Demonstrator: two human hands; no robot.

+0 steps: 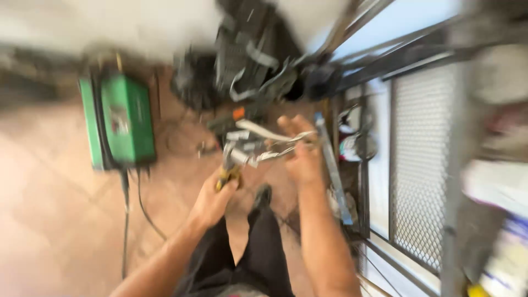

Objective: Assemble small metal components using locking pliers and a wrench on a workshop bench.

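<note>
The picture is strongly blurred by motion. My left hand [212, 199] grips the yellow-and-dark handle of a tool [228, 175], maybe pliers, whose head points up into a bundle of grey metal strips [258, 144]. My right hand [301, 149] is raised beside it, fingers curled around the right end of the same metal bundle. Both forearms reach up from the bottom edge, over my dark trousers and a black shoe [263, 197].
A green box-shaped machine [122, 122] with black cables stands on the tiled floor at left. Dark bags and gear [242, 60] pile up at the top centre. A metal frame with mesh panel [421, 165] and cluttered shelves [498, 181] fill the right.
</note>
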